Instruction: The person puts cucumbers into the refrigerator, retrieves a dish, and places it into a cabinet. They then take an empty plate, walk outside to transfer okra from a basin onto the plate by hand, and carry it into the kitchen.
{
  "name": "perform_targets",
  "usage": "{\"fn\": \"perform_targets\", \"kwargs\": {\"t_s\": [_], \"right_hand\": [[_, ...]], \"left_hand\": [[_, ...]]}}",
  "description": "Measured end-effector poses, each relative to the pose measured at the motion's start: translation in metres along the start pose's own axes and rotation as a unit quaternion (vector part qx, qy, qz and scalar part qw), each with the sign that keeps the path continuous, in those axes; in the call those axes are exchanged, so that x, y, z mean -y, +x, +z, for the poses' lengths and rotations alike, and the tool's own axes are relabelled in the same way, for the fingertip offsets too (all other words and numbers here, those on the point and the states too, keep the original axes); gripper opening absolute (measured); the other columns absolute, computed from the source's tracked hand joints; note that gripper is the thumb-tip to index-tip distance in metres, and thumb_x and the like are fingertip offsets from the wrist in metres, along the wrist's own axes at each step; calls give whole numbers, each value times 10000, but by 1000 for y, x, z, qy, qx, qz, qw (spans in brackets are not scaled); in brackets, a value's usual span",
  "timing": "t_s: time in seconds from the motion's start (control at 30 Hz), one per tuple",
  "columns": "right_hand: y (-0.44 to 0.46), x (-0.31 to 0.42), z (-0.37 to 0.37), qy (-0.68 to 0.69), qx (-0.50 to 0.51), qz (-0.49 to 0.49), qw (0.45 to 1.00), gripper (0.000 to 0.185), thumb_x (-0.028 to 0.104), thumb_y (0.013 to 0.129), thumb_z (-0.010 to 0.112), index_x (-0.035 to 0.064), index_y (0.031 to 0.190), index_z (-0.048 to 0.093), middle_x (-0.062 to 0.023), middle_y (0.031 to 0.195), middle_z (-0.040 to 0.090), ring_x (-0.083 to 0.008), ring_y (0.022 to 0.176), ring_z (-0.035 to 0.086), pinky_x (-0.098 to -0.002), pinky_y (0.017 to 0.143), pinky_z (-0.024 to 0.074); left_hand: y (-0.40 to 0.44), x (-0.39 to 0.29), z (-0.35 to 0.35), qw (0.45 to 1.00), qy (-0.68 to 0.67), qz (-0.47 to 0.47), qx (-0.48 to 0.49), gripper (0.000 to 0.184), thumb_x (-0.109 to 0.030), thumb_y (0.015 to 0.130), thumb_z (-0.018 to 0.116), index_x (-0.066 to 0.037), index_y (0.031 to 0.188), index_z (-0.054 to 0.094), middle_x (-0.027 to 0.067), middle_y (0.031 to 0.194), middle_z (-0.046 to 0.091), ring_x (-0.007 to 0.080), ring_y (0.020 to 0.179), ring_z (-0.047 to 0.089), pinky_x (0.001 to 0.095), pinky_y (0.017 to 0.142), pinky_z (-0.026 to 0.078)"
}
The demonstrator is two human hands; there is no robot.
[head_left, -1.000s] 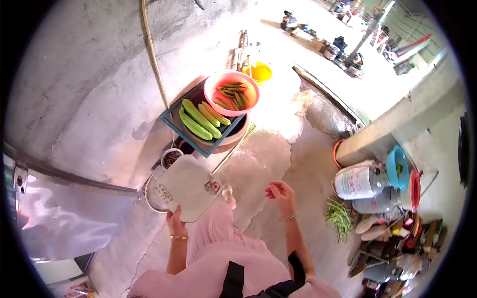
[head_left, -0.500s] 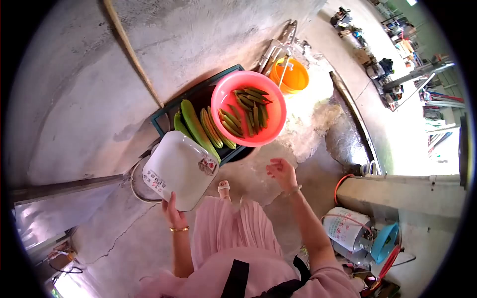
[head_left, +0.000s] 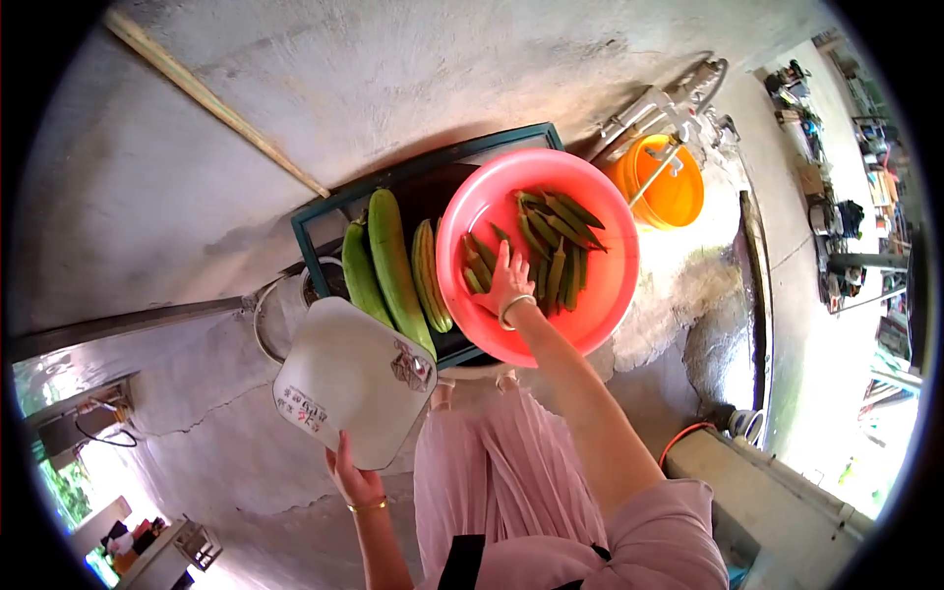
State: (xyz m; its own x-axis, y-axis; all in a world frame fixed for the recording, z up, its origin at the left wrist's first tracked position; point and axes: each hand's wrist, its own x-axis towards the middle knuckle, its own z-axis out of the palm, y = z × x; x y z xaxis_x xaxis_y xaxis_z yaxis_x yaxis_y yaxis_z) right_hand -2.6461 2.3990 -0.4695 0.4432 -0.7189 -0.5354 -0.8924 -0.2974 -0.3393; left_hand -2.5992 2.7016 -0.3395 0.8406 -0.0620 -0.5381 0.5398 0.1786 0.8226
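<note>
My left hand (head_left: 356, 482) grips the near edge of a white squarish plate (head_left: 359, 379) with printed writing and a small picture, thumb on top. The plate is held tilted beside the crate and overlaps the ends of the long green gourds (head_left: 390, 261). My right hand (head_left: 508, 283) is inside a pink basin (head_left: 618, 290), fingers stretched out over the okra pods (head_left: 562, 228) and touching those on the left. Nothing is visibly held in it. More okra lies in the basin's middle and right.
The basin and gourds rest on a dark green crate (head_left: 433, 152) against the concrete wall. Ridged gourds (head_left: 430, 280) lie beside the basin. An orange bucket (head_left: 678, 192) stands under a tap (head_left: 678, 128). A wooden pole (head_left: 216, 98) leans on the wall, and a pale handled bucket (head_left: 275, 329) stands left.
My right hand has moved from above the floor into the basin, onto the okra. The plate stays in my left hand. The view has shifted closer to the crate.
</note>
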Motion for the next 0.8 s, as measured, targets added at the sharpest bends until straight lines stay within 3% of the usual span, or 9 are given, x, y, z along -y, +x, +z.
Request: {"fn": "perform_targets", "kwargs": {"t_s": [0.13,0.2,0.23,0.27,0.37,0.5,0.67,0.73,0.8], "right_hand": [[7,8,2,-38,-11,29,999,997,291,610,699,51,1326,48,-191,1179,313,-322,1108,320,-442,848,366],[15,-2,20,-52,-54,5,997,1025,197,548,709,85,1326,51,-187,1121,363,-332,1074,355,-422,829,391],[18,-8,23,-11,-80,-6,997,838,150,578,675,60,1256,190,-194,1046,437,-347,1004,427,-418,801,412],[20,-13,25,-12,-77,-13,997,838,150,578,675,60,1256,190,-194,1046,437,-347,1004,427,-418,801,412],[18,-25,19,63,-104,-17,992,522,120,601,640,54,1012,326,-214,948,498,-371,871,516,-417,759,434],[5,-34,-23,204,-144,-51,967,653,157,552,654,31,1101,324,-231,849,543,-407,824,517,-414,731,427],[-58,-20,-115,288,-80,-128,946,633,104,574,625,12,1113,307,-178,901,509,-307,817,534,-372,722,431],[-74,-12,-126,299,-82,-177,934,652,86,572,629,9,1125,292,-186,924,505,-314,830,532,-376,725,432],[-86,-1,-122,301,-72,-193,931,661,69,576,641,17,1134,290,-151,930,496,-246,833,528,-341,714,442]], "left_hand": [[-12,14,5,1000,-1,-7,-26,357,-113,784,553,14,1105,459,101,1043,524,196,931,515,305,799,417],[-18,17,9,1000,9,-3,-26,365,-123,800,529,13,1127,440,100,1054,522,195,927,520,306,804,418],[-20,19,10,999,6,-1,-33,365,-123,800,529,13,1127,440,100,1054,522,195,927,520,306,804,418],[-22,21,12,999,2,1,-35,360,-121,799,530,13,1122,443,101,1048,524,196,924,521,305,801,419],[-24,25,16,999,-1,-4,-44,360,-110,792,539,18,1115,445,101,1044,521,192,924,513,303,795,416],[-23,24,38,1000,29,-2,-10,378,-105,785,552,22,1122,440,86,1047,519,166,929,499,283,794,400],[-9,34,68,991,92,13,96,354,-103,798,553,11,1119,455,40,1035,530,104,924,482,240,785,376],[-2,50,83,989,95,-2,112,344,-73,804,547,13,1125,462,29,1025,537,82,914,480,219,777,372],[4,63,98,985,80,-24,150,348,-78,805,546,13,1131,461,26,1025,536,82,909,483,218,775,373]]}}
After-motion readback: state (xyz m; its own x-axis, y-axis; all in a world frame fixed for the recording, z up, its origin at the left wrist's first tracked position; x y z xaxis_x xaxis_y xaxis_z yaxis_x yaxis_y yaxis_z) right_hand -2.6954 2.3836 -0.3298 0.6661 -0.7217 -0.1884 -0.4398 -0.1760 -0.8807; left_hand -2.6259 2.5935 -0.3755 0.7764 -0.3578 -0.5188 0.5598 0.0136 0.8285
